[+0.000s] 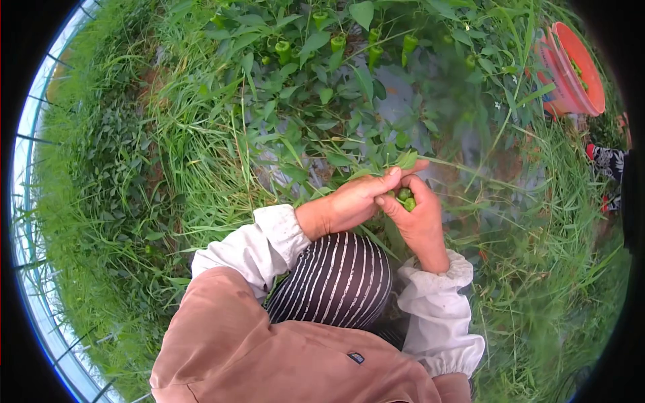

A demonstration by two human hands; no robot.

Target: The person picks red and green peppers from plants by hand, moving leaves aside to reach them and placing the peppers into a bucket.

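Two or more green peppers [406, 196] show inside the curled fingers of my right hand [419, 225], which is closed around them. My left hand [353, 201] meets it from the left, its thumb and fingers drawn together at the right hand's fingertips. What the left fingers pinch is hidden. A bright green leaf [406, 160] lies against the left thumb and fingertips. Just beyond both hands stands the leafy pepper plant [322, 124]. More green peppers hang higher on the plants, among them one pepper [283, 51] and another pepper [409, 44].
An orange-red bucket [549, 77] with green peppers inside leans at the upper right. Near it, a person's patterned trouser leg [607, 161] shows at the edge. Tall grass [208, 168] grows on the left, and grey ground film [396, 94] shows between the plants. My striped knee [336, 279] is below the hands.
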